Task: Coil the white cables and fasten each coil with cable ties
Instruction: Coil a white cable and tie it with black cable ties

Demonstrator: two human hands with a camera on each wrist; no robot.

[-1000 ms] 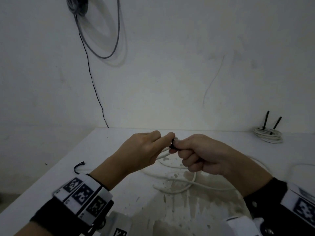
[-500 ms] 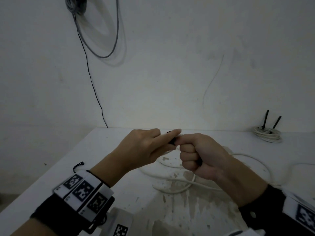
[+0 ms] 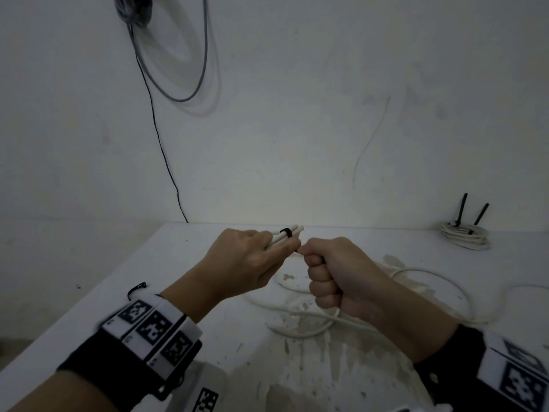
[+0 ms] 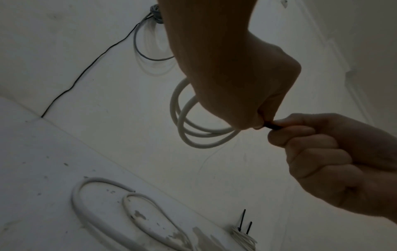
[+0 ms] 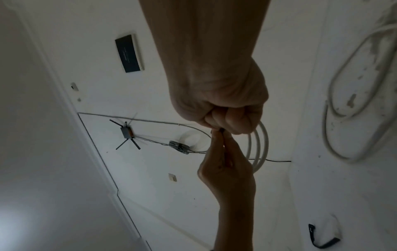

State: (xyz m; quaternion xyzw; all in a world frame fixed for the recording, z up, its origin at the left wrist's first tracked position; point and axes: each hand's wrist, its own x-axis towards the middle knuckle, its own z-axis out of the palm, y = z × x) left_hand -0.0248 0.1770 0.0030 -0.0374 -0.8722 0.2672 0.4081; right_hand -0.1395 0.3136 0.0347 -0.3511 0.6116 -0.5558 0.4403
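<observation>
White cable coil (image 4: 189, 125) (three loops) in left grip (image 3: 249, 257) — right grip (image 3: 335, 278) fisted on black tie (image 3: 286, 232).

Head view looks down over both hands; each wrist view looks up closely from under its fingers (image 4: 264, 117), sharing the table (image 3: 208, 292).

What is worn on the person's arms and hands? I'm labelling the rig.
The left hand and right hand are bare, with no gloves or rings showing. Each wrist carries a black strap; the left wrist band has white blocks printed with black square-pattern markers, and the right wrist band has similar ones.
</observation>
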